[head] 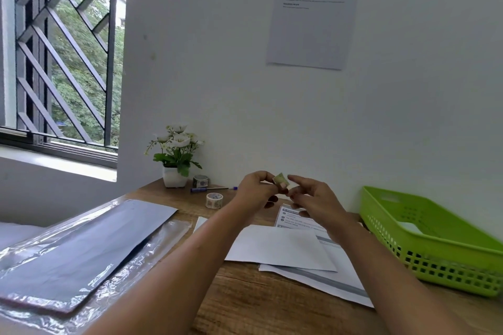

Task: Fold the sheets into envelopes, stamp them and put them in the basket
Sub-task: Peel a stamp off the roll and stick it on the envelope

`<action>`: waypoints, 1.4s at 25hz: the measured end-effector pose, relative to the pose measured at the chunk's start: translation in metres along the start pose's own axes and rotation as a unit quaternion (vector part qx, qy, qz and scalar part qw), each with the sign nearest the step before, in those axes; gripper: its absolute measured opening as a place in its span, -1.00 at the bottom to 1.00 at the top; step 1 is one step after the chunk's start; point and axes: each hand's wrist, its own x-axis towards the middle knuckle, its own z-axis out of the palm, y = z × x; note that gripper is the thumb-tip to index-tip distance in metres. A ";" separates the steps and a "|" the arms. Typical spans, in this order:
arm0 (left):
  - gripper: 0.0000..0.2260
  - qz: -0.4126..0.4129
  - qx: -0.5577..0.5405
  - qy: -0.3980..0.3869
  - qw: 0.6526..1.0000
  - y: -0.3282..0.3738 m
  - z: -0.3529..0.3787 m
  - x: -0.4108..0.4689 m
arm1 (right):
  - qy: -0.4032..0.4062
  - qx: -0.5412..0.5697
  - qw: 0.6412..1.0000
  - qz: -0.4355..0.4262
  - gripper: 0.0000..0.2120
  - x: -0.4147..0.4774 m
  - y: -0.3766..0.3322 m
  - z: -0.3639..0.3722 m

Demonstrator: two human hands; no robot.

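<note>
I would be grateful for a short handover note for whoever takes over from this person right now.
Left hand: pinches a small stamp above the desk.
Right hand: fingertips at the stamp; whether it grips is unclear.
Things: a folded white envelope lies on the desk over printed sheets. The green basket stands to the right, and a sticker roll sits further back.
Done: one envelope folded, it seems.
Left: stick the stamp on it, then put it in the basket. Something white may already lie in there, but it is hard to tell.
</note>
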 end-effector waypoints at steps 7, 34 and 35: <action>-0.89 -0.026 0.095 -0.148 0.984 0.001 -0.004 -0.006 | -0.023 -0.026 0.996 -0.083 -0.80 -0.001 -0.006 -0.017; -0.86 0.003 -0.001 -0.038 0.999 0.002 0.002 -0.004 | 0.090 0.034 0.991 -0.094 -0.78 0.001 0.005 -0.009; -0.86 0.000 -0.001 -0.039 0.999 0.003 0.001 -0.004 | 0.093 0.015 0.991 -0.094 -0.78 0.002 0.007 -0.010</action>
